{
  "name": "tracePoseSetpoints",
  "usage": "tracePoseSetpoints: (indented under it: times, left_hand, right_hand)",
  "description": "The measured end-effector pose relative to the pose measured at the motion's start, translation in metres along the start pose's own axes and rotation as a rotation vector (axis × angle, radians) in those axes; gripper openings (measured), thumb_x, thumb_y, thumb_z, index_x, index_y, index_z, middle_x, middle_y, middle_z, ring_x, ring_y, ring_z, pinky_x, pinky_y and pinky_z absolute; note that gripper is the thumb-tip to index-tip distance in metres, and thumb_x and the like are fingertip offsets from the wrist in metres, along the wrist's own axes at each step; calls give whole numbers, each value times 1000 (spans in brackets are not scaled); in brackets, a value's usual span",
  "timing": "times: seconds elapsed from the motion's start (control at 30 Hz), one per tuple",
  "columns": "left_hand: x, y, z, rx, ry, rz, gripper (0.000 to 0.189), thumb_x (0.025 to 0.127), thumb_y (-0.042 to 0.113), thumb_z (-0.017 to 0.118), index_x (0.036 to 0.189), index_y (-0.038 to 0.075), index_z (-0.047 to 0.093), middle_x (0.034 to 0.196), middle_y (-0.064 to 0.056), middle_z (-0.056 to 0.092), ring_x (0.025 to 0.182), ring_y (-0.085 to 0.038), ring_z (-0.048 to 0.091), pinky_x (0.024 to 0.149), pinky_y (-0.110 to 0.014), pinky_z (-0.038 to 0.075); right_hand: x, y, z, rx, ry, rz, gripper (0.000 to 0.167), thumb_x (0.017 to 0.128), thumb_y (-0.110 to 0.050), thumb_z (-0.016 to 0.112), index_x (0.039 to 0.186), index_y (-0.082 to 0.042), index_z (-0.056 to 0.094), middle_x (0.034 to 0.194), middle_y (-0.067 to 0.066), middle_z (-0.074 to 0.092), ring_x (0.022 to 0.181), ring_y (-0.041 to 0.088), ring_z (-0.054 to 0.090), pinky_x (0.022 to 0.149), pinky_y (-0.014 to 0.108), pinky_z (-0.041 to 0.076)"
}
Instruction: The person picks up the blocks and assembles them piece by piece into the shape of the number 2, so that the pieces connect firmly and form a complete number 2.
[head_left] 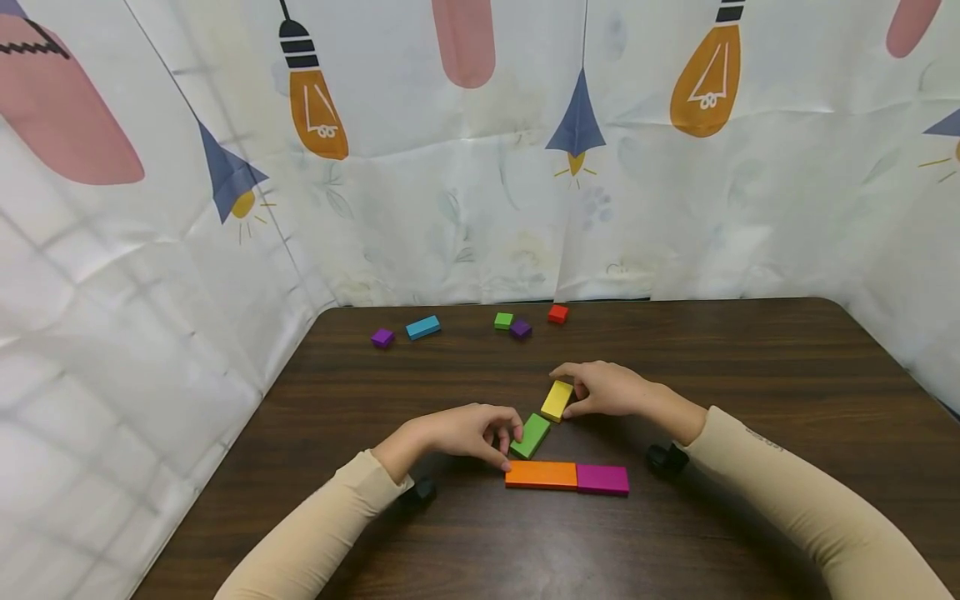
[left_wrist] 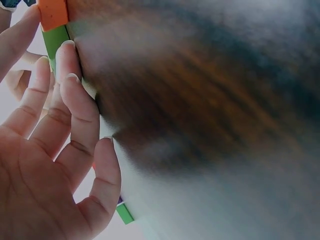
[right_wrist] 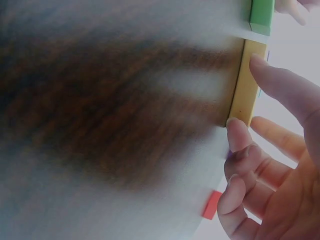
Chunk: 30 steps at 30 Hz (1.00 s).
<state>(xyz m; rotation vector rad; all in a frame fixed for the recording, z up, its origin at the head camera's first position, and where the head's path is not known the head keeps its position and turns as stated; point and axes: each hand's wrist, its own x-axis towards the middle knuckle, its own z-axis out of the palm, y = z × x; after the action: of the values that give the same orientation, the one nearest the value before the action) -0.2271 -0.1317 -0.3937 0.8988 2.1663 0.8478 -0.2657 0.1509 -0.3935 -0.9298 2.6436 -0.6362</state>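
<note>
My right hand (head_left: pixel 609 389) pinches a yellow block (head_left: pixel 557 401), with the thumb on one side and fingertips at its far end. Right beside the yellow block lies a slanting green block (head_left: pixel 531 437). My left hand (head_left: pixel 472 432) has its fingers loosely bent at the green block's left side, and its thumb tip is at the left end of an orange block (head_left: pixel 542 475). A magenta block (head_left: pixel 603 480) sits end to end with the orange one, forming a straight row. In the left wrist view, fingertips overlap the green block (left_wrist: pixel 54 45) below the orange block (left_wrist: pixel 53 15).
Toward the table's back edge are a purple block (head_left: pixel 382 337), a blue block (head_left: pixel 423 327), a small green block (head_left: pixel 504 321), a dark purple block (head_left: pixel 521 329) and a red block (head_left: pixel 558 313). A patterned white curtain (head_left: pixel 465 225) hangs behind the dark wooden table (head_left: pixel 712 350).
</note>
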Motion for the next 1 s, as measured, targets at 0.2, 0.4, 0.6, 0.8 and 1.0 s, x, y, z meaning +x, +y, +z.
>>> tracePoseSetpoints:
  times: [0.2, 0.4, 0.6, 0.8, 1.0]
  left_hand:
    - [0, 1, -1, -5, -2, -1, 30, 91, 12, 80, 114, 17, 60, 87, 4, 65, 71, -9, 57, 71, -24, 46]
    - [0, 2, -1, -8, -5, 11, 30, 91, 11, 80, 114, 13, 60, 87, 3, 64, 72, -9, 56, 71, -23, 46]
    - [0, 1, -1, -7, -10, 19, 30, 91, 11, 80, 114, 12, 60, 87, 3, 63, 72, -9, 56, 71, -23, 46]
    - [1, 1, -2, 15, -8, 13, 31, 91, 12, 80, 114, 14, 60, 87, 5, 64, 73, -9, 57, 71, -23, 47]
    - [1, 1, -2, 12, -7, 13, 31, 91, 11, 80, 114, 13, 60, 87, 4, 64, 74, -9, 57, 71, -23, 47]
  right_hand:
    - [1, 0, 1, -10, 1, -5, 55, 91, -27, 81, 137, -7, 61, 78, -4, 56, 67, 11, 49, 62, 27, 40]
    - [1, -2, 1, 2, 9, -21, 53, 92, -27, 80, 136, -5, 62, 79, -3, 57, 67, 11, 49, 62, 27, 40]
    - [0, -2, 3, 3, 9, -39, 51, 92, -26, 79, 135, -5, 62, 78, -4, 56, 66, 10, 48, 62, 26, 39]
    - [1, -4, 4, -8, 15, -34, 50, 92, -27, 79, 134, -6, 63, 78, -4, 56, 66, 10, 48, 62, 26, 39]
    - [1, -4, 5, -15, 15, -27, 49, 93, -28, 79, 133, -7, 63, 79, -5, 56, 67, 10, 48, 62, 26, 39]
